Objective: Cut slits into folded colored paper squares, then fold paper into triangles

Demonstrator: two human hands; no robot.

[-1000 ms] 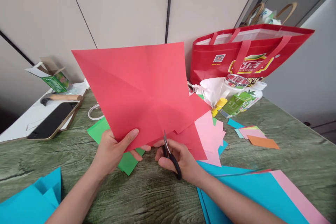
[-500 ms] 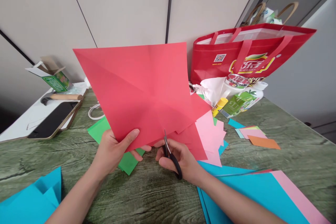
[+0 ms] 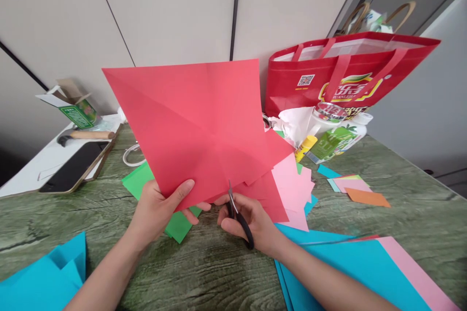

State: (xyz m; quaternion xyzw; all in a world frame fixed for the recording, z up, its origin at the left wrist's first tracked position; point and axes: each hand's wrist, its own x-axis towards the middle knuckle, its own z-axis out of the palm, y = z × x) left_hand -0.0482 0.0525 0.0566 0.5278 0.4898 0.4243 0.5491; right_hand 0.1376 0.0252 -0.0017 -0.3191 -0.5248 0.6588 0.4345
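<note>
A large sheet of red paper (image 3: 193, 121) with diagonal and vertical creases is held up, tilted, above the table. My left hand (image 3: 160, 209) pinches its lower left edge, thumb on the near face and fingers behind. In my right hand (image 3: 251, 221) is a pair of scissors (image 3: 242, 226) with black handles. Their blades point up at the paper's lower edge, with one tip showing in front of the red face. More red paper (image 3: 264, 199) lies behind my right hand. Green paper (image 3: 178, 226) shows beneath the sheet.
Blue sheets (image 3: 350, 272) lie at the front right and folded blue paper (image 3: 47, 272) at the front left. Pink paper (image 3: 292, 184), a yellow glue stick (image 3: 305, 148) and a red bag (image 3: 302, 87) are on the right. A phone (image 3: 75, 166) and hammer (image 3: 91, 134) lie left.
Almost nothing differs. The red sheet, both hands and the scissors keep nearly the same place, with only a very slight shift of the view.
</note>
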